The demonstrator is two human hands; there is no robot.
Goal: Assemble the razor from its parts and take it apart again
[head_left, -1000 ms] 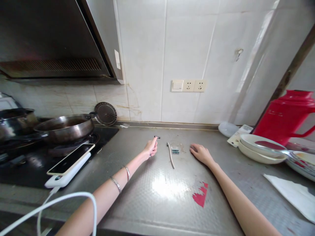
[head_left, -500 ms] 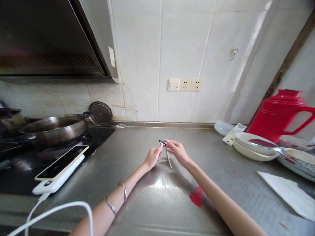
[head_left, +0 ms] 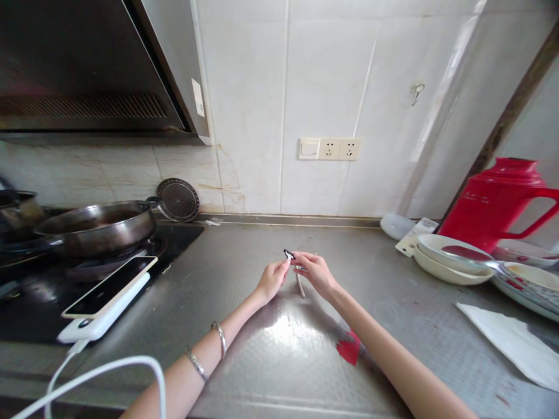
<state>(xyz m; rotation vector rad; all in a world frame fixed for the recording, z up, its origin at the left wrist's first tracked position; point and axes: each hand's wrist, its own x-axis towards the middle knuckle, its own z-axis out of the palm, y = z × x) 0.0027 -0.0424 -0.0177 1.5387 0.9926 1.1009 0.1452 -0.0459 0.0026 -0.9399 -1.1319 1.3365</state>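
Over the middle of the metal counter, a small black-and-white piece [head_left: 289, 254] is pinched in the fingertips of my left hand [head_left: 271, 280]. It is too small to name. My right hand [head_left: 318, 273] meets it from the other side, its thumb and fingers closed at the piece's right end. Below the right fingers shows a short, thin, pale strip [head_left: 300, 285], curved like a cord. Its upper end is hidden behind the fingers, so I cannot tell whether it is held.
Left, a steel pan [head_left: 98, 227] stands on the black stove [head_left: 183, 237], with a phone [head_left: 114, 286] on a white power bank [head_left: 105, 314]. Right are stacked bowls [head_left: 449, 265], a red thermos [head_left: 493, 201] and a white paper [head_left: 510, 343]. A red scrap [head_left: 349, 349] lies near my right forearm.
My right fingers have shifted slightly on the small piece, and it now sits at a somewhat different tilt. The hands stay in nearly the same place.
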